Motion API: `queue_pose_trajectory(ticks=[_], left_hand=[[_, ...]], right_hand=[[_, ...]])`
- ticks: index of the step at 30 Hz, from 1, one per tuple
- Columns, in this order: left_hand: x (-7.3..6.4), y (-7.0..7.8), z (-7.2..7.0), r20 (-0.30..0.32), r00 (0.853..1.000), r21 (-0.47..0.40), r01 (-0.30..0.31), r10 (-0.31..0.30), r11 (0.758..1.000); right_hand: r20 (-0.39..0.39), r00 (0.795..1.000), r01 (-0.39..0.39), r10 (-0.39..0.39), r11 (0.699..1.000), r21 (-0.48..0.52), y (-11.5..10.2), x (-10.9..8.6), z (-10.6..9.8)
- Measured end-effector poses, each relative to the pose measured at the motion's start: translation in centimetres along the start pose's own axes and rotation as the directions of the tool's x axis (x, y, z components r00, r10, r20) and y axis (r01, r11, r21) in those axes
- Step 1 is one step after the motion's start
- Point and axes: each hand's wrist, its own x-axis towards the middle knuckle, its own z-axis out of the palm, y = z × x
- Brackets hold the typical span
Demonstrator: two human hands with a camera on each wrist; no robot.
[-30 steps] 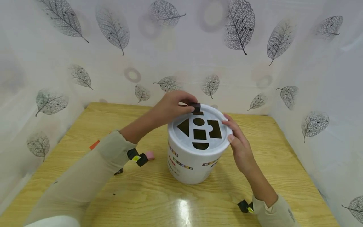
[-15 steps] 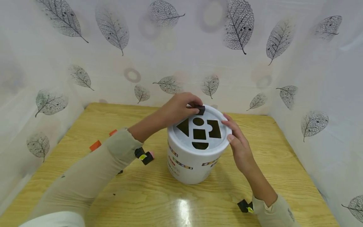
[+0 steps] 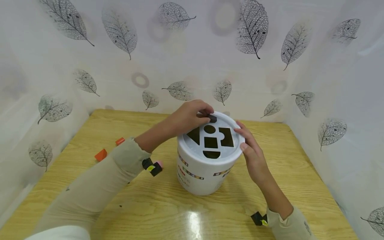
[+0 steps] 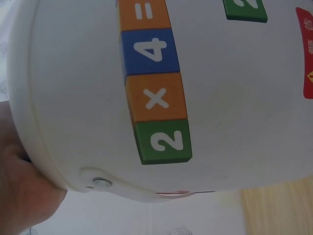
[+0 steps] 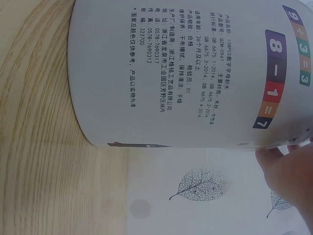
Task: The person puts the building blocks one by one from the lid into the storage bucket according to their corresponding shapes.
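A white bucket [image 3: 196, 176] stands upright on the table; its lid [image 3: 228, 153] has several dark cut-out shapes. At the far side of the lid, my left hand [image 3: 187, 116] pinches a dark block [image 3: 212, 118] between thumb and fingers. The block sits low over the rearmost slot, most of that slot hidden by block and hand. My right hand [image 3: 253, 153] grips the lid's right rim, thumb on the near side. The left wrist view shows the bucket wall [image 4: 234, 98] with number pictures; in the right wrist view, printed text covers the wall [image 5: 107, 73].
Two orange blocks [image 3: 101, 155] lie on the wooden table [image 3: 144, 206] to the left, near my left sleeve. A pink piece [image 3: 160, 163] is partly hidden behind the left wrist camera [image 3: 152, 167]. A leaf-patterned curtain [image 3: 192, 50] encloses the back and sides.
My left hand has moved slightly right and down with the dark block, which now shows less of its height above the lid. The right hand and bucket have stayed put.
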Motion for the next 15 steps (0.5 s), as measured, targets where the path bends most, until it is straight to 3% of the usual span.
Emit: queue_pose_trajectory(ticks=[8, 15], left_hand=[[-0.5, -0.9, 0.0, -0.043, 0.999, -0.021, -0.009, 0.008, 1.000], [-2.7, -1.4, -1.3, -0.107, 0.994, -0.126, -0.045, 0.031, 0.991]], right_hand=[[-0.006, 1.000, -0.007, 0.007, 1.000, -0.010, 0.1, -0.1, 0.1], [-0.004, 1.000, 0.008, -0.008, 1.000, 0.006, 0.0, -0.1, 0.2]])
